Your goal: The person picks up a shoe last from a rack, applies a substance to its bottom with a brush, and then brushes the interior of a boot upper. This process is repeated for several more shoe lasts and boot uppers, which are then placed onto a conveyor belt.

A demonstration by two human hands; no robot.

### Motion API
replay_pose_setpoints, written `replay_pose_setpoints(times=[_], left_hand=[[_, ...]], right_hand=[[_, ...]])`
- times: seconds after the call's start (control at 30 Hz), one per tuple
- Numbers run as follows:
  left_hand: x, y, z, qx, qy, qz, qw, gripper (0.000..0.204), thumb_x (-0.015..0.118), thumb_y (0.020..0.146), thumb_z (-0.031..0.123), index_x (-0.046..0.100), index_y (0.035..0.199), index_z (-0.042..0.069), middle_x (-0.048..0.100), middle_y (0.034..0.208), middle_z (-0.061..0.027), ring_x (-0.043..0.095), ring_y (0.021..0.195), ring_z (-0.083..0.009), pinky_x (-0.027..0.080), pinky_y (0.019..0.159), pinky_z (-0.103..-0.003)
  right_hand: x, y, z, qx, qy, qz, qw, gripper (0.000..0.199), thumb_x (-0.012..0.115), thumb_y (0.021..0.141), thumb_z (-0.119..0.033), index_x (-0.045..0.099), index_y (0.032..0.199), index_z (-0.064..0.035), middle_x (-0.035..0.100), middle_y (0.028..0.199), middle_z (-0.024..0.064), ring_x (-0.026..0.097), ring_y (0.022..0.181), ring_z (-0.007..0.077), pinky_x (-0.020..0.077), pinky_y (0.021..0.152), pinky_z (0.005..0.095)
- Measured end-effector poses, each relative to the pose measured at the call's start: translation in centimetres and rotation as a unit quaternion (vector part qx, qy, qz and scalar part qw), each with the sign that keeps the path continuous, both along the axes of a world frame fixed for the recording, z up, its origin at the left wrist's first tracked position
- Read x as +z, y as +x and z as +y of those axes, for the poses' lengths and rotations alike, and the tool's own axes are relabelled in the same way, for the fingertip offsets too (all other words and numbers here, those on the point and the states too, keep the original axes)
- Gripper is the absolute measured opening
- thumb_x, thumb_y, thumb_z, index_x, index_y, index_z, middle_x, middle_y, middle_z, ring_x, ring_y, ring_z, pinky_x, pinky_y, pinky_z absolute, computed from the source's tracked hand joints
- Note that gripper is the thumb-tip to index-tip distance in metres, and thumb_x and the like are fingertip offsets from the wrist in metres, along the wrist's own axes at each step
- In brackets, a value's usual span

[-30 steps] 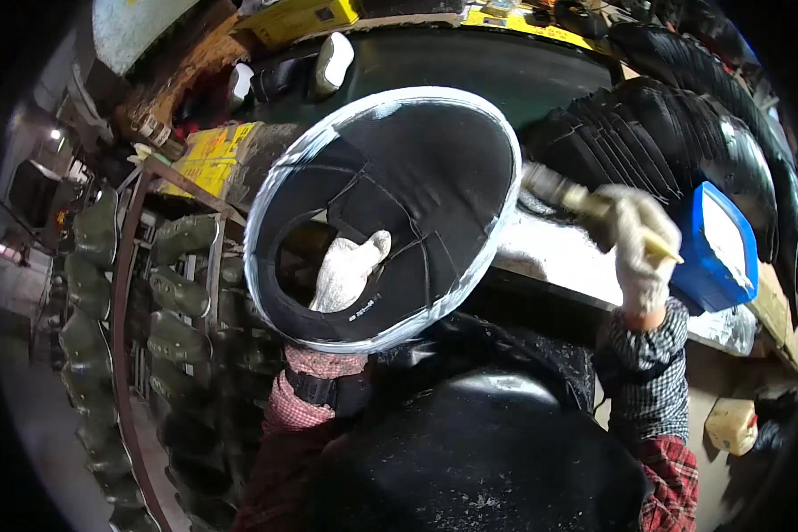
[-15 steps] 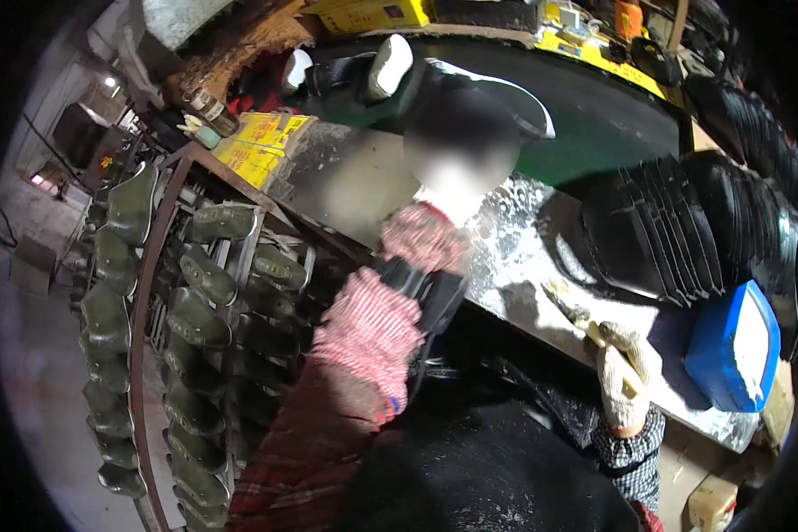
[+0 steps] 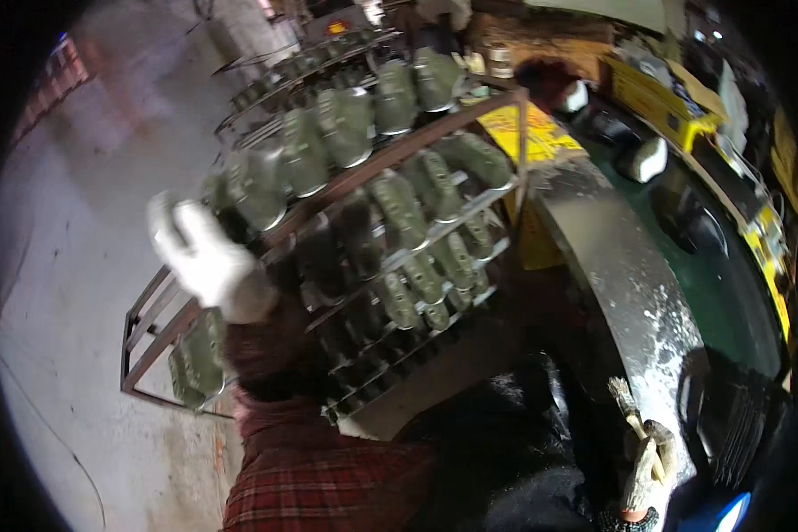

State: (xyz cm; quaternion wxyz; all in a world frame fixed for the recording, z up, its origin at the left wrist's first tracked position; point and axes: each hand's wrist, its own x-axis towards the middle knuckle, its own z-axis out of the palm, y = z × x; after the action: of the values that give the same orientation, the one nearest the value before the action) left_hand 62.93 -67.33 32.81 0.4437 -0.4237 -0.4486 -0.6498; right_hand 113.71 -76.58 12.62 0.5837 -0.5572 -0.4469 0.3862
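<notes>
The left hand [image 3: 206, 259], in a white glove, is raised in front of a metal rack [image 3: 399, 151] and blurred; whether it is open or closed around anything cannot be told. It sits over the left part of the rack, just in front of the grey-green moulded pieces [image 3: 346, 124] there, and it is unclear whether it touches one. Its sleeve [image 3: 319, 479] is red plaid.

The rack is a rust-brown frame with several tilted shelves. Each shelf is filled with rows of those dull grey-green pieces, set side by side and close together, from the top rows down to the darker lower ones [image 3: 417, 284].

The right hand [image 3: 647, 465], also gloved, is low at the right and wrapped around the handle of a brush [image 3: 625, 403], its bristles pointing up. It rests at the edge of a workbench [image 3: 629, 275] whose curved grey top is dusted with white powder.

Further along the bench lie dark round shapes [image 3: 683, 213], a white object [image 3: 645, 160] and yellow boxes [image 3: 656, 89]. A pale concrete floor [image 3: 80, 266] lies left of the rack.
</notes>
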Motion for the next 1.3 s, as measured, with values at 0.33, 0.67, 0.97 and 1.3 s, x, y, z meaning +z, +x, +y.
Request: replay_pose_setpoints(times=[0.33,0.67,0.97,1.3], left_hand=[[0.5,-9.6,-8.8,-0.348,-0.261,-0.269,0.859,0.042,0.049,0.096,0.033,0.062,0.118,0.000,0.065,0.100,-0.0095,0.061,0.095,-0.0210,0.049,0.086,-0.034],[-0.9,3.5,-1.2,-0.654,-0.174,-0.150,0.721,0.071,0.057,0.085,0.034,0.035,0.139,-0.007,0.054,0.121,-0.0229,0.057,0.106,-0.0306,0.047,0.095,-0.046],[-14.8,22.0,8.1,-0.869,-0.492,0.023,-0.038,0.089,0.061,0.080,0.038,0.021,0.145,-0.008,0.047,0.130,-0.0276,0.054,0.112,-0.0335,0.044,0.100,-0.049],[-22.8,32.8,2.3,-0.800,-0.451,-0.354,-0.175,0.082,0.063,0.079,0.041,0.034,0.138,-0.007,0.049,0.116,-0.0244,0.049,0.103,-0.0349,0.038,0.095,-0.051]], right_hand=[[3.2,-3.6,-2.5,0.101,0.014,-0.152,0.983,0.023,0.053,0.092,-0.004,0.057,0.112,0.0065,0.066,0.097,0.0141,0.061,0.081,0.0150,0.0485,0.072,0.0232],[11.2,3.1,-11.5,-0.370,0.044,-0.456,0.808,0.020,0.052,0.096,-0.011,0.066,0.100,0.0021,0.067,0.085,0.0075,0.059,0.069,0.0111,0.0473,0.064,0.0238],[8.2,8.7,-22.6,-0.574,0.069,-0.343,0.740,0.021,0.047,0.095,0.002,0.060,0.112,0.0004,0.067,0.104,0.0193,0.066,0.090,0.0319,0.0534,0.078,0.0375],[7.2,6.8,-24.7,-0.621,0.089,-0.403,0.667,0.026,0.057,0.094,-0.016,0.066,0.102,0.0068,0.068,0.093,0.0104,0.063,0.083,0.0149,0.0505,0.079,0.0277]])
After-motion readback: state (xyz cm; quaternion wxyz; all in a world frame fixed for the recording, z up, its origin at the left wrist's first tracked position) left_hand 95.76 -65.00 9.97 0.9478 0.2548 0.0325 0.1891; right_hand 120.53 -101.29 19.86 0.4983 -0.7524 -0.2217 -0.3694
